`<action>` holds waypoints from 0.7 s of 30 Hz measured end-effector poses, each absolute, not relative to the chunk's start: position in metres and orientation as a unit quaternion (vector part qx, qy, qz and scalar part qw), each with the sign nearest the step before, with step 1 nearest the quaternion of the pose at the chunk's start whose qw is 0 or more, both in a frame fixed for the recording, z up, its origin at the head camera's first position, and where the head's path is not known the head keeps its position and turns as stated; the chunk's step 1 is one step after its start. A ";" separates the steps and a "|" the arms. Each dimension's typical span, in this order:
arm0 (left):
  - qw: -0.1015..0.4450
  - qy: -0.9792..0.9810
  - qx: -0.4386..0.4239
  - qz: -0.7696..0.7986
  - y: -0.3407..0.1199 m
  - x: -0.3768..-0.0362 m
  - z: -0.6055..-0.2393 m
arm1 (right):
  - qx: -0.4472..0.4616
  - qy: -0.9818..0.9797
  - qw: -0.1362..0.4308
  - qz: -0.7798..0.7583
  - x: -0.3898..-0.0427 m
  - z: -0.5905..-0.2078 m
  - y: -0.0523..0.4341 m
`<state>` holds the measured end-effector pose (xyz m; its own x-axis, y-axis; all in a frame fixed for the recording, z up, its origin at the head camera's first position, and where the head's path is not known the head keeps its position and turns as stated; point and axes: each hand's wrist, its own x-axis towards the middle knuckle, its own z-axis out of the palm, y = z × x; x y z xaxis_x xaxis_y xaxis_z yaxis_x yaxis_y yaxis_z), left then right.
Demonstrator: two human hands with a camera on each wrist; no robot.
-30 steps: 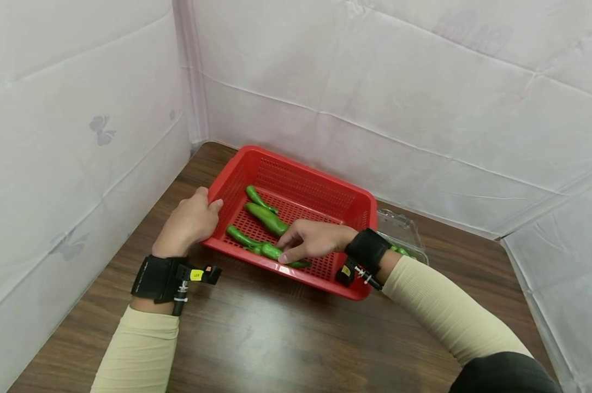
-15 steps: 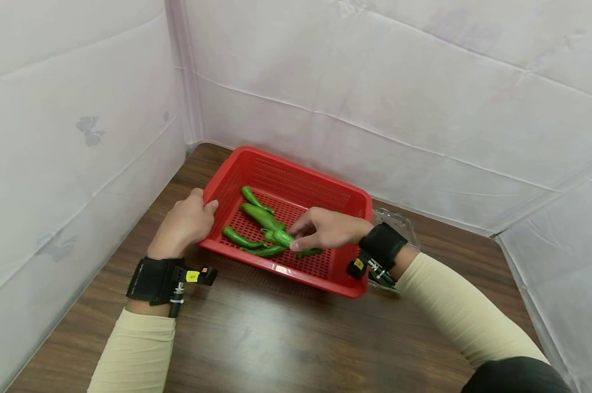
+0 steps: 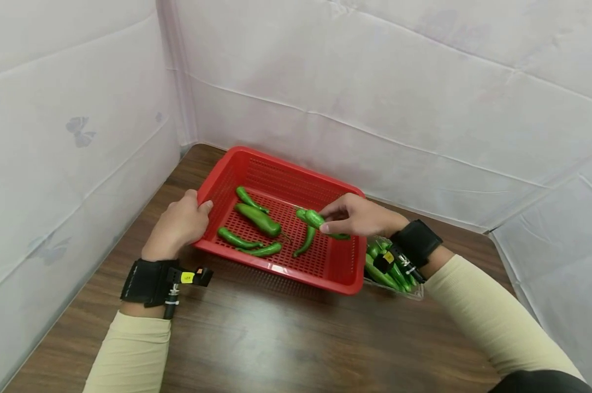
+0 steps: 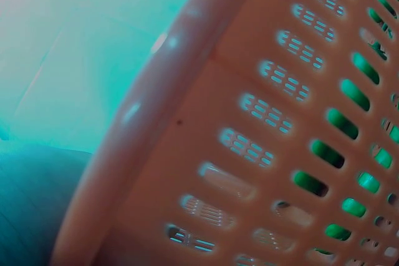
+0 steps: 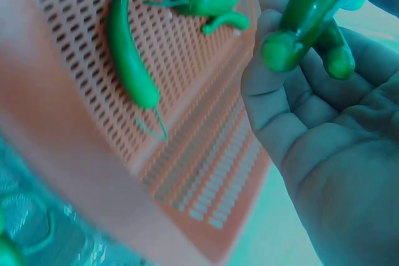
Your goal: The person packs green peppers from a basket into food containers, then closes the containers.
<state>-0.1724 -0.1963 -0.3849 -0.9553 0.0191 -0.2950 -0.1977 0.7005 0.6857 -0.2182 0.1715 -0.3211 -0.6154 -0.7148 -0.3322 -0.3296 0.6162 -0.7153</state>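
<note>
At least two green peppers (image 5: 312, 10) are pinched between the thumb and fingers of your right grip (image 3: 362, 216), raised over the right-hand end of the red basket (image 3: 276, 267). A second ago that grip was down by the middle of the basket's near side; it has since lifted and shifted rightward, so your held peppers now sit above the loose ones. A curved pepper (image 3: 304, 243) lies on the basket floor just below, and four loose peppers (image 3: 258, 219) lie toward the basket's left end. Your left grip (image 3: 180, 224) has stayed curled on the basket's left rim. Just beyond the basket's right end, a clear box (image 3: 415, 295) holding more peppers now shows more fully on the desk (image 3: 256, 338). Yellow tags (image 3: 187, 278) sit on your wrist gear, one near the basket's near left corner, the other past its right end; their print is too small to read.
</note>
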 end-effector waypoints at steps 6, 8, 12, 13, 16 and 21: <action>0.134 0.914 -0.045 0.380 -0.199 -0.174 -0.386 | -0.268 0.864 0.294 -0.310 -0.216 -0.314 0.196; 0.132 0.914 -0.041 0.380 -0.200 -0.175 -0.386 | -0.255 0.871 0.284 -0.310 -0.215 -0.313 0.204; 0.132 0.915 -0.038 0.379 -0.202 -0.175 -0.387 | -0.233 0.884 0.261 -0.310 -0.213 -0.314 0.222; 0.132 0.915 -0.038 0.379 -0.202 -0.175 -0.387 | -0.227 0.886 0.256 -0.312 -0.212 -0.314 0.228; 0.131 0.915 -0.038 0.380 -0.203 -0.176 -0.387 | -0.208 0.891 0.244 -0.321 -0.208 -0.314 0.244; 0.136 0.914 -0.040 0.381 -0.203 -0.176 -0.387 | -0.179 0.904 0.216 -0.323 -0.198 -0.315 0.271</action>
